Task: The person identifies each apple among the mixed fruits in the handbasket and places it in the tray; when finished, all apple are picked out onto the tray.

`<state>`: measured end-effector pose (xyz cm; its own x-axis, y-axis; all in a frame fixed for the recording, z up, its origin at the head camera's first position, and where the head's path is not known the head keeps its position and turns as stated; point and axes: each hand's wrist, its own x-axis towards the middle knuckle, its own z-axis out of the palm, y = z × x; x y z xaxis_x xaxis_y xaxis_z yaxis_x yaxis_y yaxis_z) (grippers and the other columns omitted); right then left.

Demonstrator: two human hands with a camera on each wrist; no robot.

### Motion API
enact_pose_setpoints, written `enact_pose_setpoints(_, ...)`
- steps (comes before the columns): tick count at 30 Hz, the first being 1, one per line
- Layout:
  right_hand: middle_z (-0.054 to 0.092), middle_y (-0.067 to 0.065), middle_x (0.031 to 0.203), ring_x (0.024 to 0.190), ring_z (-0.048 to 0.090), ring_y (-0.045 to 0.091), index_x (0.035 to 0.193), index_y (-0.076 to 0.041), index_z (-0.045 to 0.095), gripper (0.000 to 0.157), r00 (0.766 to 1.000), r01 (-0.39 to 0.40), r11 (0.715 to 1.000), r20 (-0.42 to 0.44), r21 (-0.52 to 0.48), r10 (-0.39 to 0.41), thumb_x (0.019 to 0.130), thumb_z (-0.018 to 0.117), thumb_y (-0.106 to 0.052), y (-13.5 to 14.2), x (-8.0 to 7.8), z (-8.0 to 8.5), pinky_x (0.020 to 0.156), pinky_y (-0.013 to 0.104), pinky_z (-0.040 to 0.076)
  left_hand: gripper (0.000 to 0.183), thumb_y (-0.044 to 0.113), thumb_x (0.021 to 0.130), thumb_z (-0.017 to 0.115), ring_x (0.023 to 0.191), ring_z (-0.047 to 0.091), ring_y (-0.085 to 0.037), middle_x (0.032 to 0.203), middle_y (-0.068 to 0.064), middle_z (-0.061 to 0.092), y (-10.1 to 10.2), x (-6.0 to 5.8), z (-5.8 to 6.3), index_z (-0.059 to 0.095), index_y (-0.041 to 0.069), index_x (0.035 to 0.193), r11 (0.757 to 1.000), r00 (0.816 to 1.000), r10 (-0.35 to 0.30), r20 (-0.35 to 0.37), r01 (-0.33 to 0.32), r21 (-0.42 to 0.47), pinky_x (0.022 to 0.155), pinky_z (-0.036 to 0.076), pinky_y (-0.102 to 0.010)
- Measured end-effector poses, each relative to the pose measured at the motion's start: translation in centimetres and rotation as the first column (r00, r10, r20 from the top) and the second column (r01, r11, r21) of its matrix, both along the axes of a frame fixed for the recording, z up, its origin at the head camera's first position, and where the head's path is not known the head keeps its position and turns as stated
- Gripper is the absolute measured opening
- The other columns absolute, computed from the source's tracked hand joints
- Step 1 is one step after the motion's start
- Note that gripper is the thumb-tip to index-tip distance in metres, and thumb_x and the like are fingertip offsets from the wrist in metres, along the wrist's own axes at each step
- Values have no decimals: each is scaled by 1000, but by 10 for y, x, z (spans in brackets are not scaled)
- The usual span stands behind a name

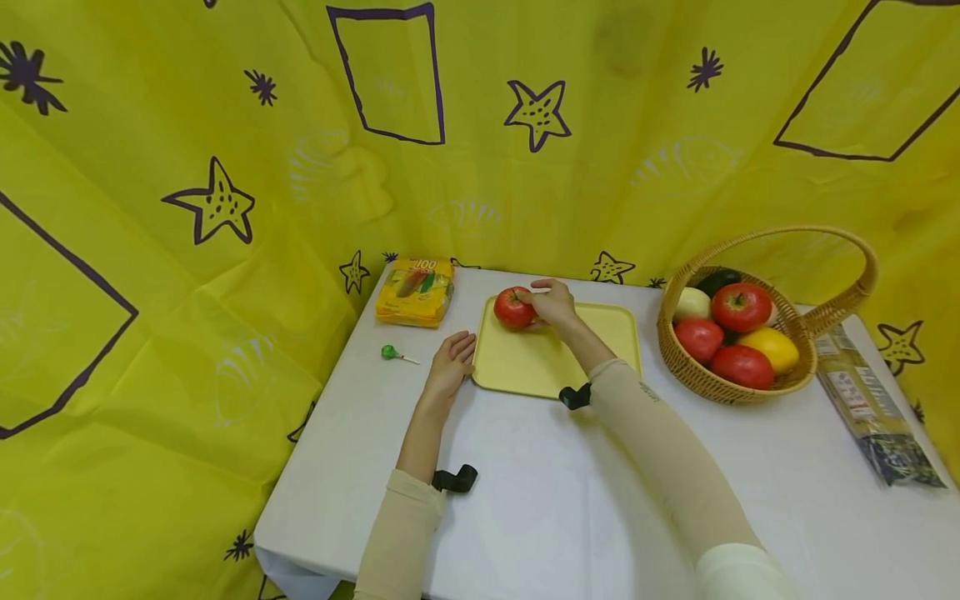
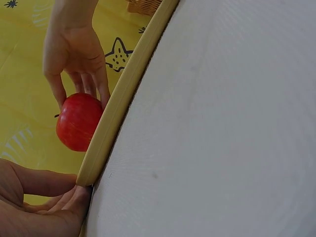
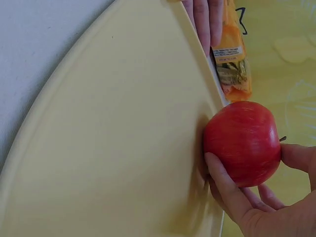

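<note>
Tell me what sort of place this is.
Probably an indoor spot staged for tabletop work, though I can't be certain: patterned yellow cloth hangs around a white-covered table, where a wicker basket of produce is set out.

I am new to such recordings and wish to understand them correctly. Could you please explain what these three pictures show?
This is no machine: a person works with two bare hands. The wide picture is taken from the person's head, looking down; the other two are taken from the left and right wrists. The right hand holds a red apple over a pale yellow tray, and the left hand pinches the tray's edge. Also on the white table are an orange-yellow packet, a green lollipop, a wicker basket with fruit, and a long packet beside it.
</note>
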<state>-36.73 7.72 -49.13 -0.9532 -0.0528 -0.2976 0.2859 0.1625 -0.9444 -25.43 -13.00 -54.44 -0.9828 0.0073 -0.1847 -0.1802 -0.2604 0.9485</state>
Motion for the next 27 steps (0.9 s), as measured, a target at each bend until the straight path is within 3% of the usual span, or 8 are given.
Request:
enact_pose_setpoints(17, 53, 24, 144, 120, 62, 36, 149, 1, 49, 60, 1000, -5, 999, -13, 39, 5, 100, 70, -26, 11, 8, 2, 90, 49, 63, 75, -31, 85, 40, 151, 37, -36, 161, -26, 39, 8, 1, 2, 32, -8, 156, 1000, 1000, 5, 13, -5, -9, 124, 34, -42)
enact_pose_setpoints(23, 55, 24, 141, 127, 55, 40, 150, 4, 48, 57, 997, -27, 1000, -75, 3, 27, 102, 69, -20, 21, 21, 23, 102, 56, 56, 76, -32, 83, 39, 151, 37, -37, 160, -28, 39, 5, 0, 0, 32, -8, 155, 1000, 1000, 17, 13, -17, 0, 124, 34, -42)
enact_pose_setpoints(27, 53, 26, 143, 135, 51, 46, 151, 5, 44, 56, 989, -80, 997, -128, -14, 77, 104, 65, -19, 32, 30, 40, 102, 55, 56, 77, -33, 82, 40, 151, 37, -37, 160, -28, 39, 2, 0, 0, 32, -8, 155, 1000, 1000, 20, 11, -20, 5, 124, 33, -42)
